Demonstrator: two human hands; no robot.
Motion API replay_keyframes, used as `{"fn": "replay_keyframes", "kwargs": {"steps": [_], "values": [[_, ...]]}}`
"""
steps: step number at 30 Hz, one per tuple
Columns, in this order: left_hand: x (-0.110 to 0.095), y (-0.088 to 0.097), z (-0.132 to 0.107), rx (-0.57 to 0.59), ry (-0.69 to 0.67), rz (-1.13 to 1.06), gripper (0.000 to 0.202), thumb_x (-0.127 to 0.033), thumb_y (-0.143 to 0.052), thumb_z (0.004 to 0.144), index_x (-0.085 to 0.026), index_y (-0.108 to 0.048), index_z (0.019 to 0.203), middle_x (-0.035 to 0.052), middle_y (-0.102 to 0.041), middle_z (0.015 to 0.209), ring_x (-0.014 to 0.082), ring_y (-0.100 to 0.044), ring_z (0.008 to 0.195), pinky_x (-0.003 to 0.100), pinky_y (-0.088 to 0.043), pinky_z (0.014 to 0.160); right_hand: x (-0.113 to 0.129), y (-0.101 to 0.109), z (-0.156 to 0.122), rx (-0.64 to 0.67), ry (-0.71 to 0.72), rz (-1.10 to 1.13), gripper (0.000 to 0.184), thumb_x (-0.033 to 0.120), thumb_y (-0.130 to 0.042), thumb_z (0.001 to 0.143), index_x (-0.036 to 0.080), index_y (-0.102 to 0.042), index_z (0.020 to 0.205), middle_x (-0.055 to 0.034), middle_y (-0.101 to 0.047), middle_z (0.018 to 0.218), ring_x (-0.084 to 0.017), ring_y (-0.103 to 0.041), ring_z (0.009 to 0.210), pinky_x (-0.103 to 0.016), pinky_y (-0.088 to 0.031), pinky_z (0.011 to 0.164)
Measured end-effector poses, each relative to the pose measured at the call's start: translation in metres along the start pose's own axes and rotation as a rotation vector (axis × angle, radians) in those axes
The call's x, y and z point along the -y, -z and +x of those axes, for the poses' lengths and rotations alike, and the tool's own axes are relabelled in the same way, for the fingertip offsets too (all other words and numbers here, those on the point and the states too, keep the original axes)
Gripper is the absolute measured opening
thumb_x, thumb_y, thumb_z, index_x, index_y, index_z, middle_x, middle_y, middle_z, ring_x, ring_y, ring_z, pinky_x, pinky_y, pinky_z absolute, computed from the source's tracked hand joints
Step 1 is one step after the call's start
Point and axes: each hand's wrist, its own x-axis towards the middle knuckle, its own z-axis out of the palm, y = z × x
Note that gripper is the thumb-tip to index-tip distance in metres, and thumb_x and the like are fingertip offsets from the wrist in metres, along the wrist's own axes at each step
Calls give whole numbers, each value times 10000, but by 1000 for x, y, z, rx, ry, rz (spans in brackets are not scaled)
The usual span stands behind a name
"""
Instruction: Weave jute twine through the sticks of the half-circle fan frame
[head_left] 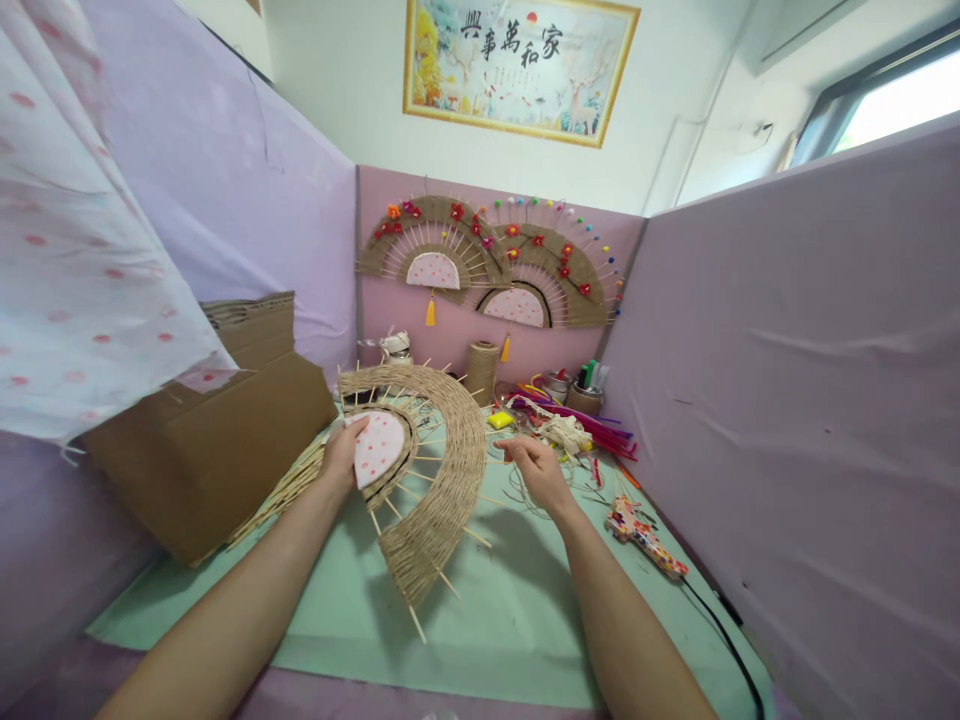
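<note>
A half-round woven fan (461, 455) of brown twine on thin wooden sticks is held tilted above the table. My left hand (343, 455) grips it at the white half-round centre with pink dots (380, 446); the thumb lies on top and the other fingers are hidden behind. My right hand (536, 470) is closed in a pinch beside the fan's outer right edge, close to a stick tip. What those fingers hold is too small to make out. Loose thin strands (525, 492) lie below the right hand. Bare stick ends stick out past the twine band.
A patterned glue gun (645, 538) with a black cord lies at right. Behind are a twine spool (481, 372), a yellow packet (498, 420), purple-red stems (600, 432) and a pen holder (586, 395). Cardboard (217, 440) and sticks (281, 492) stand left. Two finished fans (431, 215) hang behind.
</note>
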Motion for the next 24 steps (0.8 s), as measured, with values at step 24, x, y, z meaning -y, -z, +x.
{"fn": "replay_keyframes", "kwargs": {"steps": [24], "values": [[7, -7, -12, 12, 29, -92, 80, -96, -559, 774, -136, -596, 833, 20, -659, 594, 131, -623, 482, 250, -533, 540, 3, -3, -18, 31, -95, -133, 395, 458, -478, 825, 158, -657, 640, -36, -606, 608, -139, -514, 570, -245, -377, 554]]}}
